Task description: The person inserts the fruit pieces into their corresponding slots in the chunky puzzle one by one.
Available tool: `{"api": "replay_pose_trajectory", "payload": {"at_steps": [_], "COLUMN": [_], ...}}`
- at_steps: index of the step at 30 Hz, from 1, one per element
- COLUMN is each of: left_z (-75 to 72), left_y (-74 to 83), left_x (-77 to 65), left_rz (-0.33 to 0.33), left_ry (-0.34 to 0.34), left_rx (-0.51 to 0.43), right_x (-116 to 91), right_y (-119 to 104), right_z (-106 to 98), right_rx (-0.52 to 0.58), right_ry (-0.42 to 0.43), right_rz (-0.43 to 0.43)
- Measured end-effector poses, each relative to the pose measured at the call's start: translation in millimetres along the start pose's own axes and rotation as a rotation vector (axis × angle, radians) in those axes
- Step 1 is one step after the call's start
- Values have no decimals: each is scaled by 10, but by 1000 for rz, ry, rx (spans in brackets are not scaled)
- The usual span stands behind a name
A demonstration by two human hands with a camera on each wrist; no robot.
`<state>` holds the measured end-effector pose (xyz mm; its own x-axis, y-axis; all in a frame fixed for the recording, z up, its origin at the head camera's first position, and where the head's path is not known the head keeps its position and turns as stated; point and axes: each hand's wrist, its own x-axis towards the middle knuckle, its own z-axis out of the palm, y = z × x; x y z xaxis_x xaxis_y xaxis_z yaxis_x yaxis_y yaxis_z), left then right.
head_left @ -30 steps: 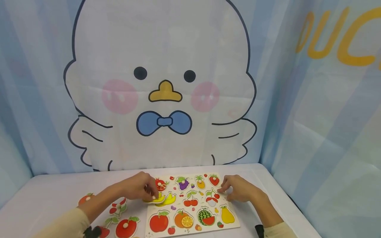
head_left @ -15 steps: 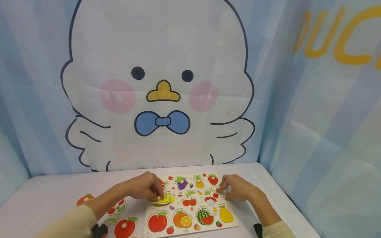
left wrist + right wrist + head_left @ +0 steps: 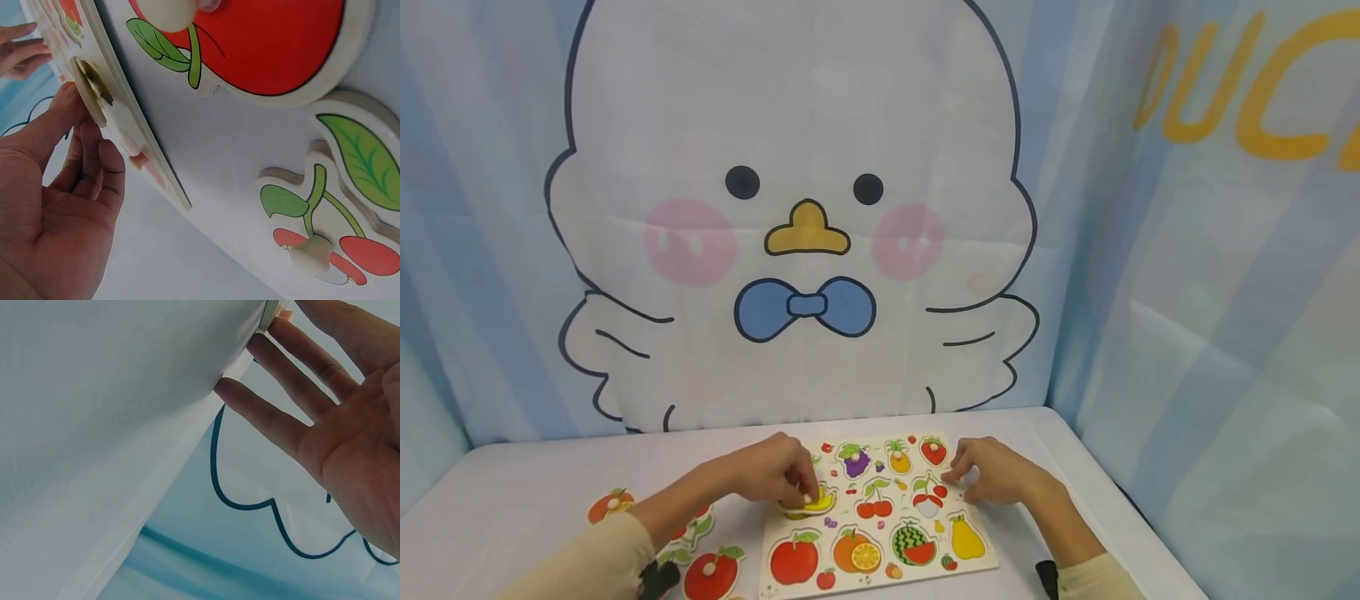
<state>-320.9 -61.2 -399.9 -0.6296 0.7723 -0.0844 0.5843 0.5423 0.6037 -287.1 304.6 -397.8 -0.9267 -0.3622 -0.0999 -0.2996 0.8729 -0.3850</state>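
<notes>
Left hand [image 3: 777, 472] pinches the banana [image 3: 825, 502] over the board [image 3: 922, 572]; right hand [image 3: 997, 472] (fingers [image 3: 265, 412] straight) touches its right edge. Grapes [image 3: 854, 462], pineapple [image 3: 898, 460], strawberry [image 3: 933, 452] seem placed; pieces [image 3: 713, 582] left of it remain.

Loose pieces [image 3: 721, 578] left of board [image 3: 902, 505], banana piece [image 3: 823, 503] apparently atop.

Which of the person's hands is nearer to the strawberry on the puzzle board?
Right: the right hand is at the right edge of the puzzle board, close beside the strawberry. The left hand is farther off, pinching the banana piece over the board's left side.
</notes>
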Motion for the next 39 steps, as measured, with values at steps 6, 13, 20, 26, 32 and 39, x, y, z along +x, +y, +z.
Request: {"api": "replay_pose_trajectory", "payload": {"at_steps": [6, 13, 20, 26, 32, 39], "left_z": [20, 33, 55, 84, 105, 113], "left_y": [-15, 3, 5, -18, -7, 14], "left_x": [17, 22, 25, 22, 21, 22], "left_rz": [4, -11, -15, -7, -16, -25], "left_ry": [7, 18, 29, 32, 28, 30], "left_rx": [18, 21, 17, 19, 11, -7], "right_x": [-2, -3, 12, 10, 9, 1], "right_y": [-13, -30, -33, -25, -29, -24], "right_z": [-5, -16, -15, -11, -12, -7], "right_rx": [5, -2, -1, 0, 5, 5], "right_ry": [-1, 1, -6, -10, -11, -4], "right_rz": [-4, 29, 34, 3, 17, 36]}}
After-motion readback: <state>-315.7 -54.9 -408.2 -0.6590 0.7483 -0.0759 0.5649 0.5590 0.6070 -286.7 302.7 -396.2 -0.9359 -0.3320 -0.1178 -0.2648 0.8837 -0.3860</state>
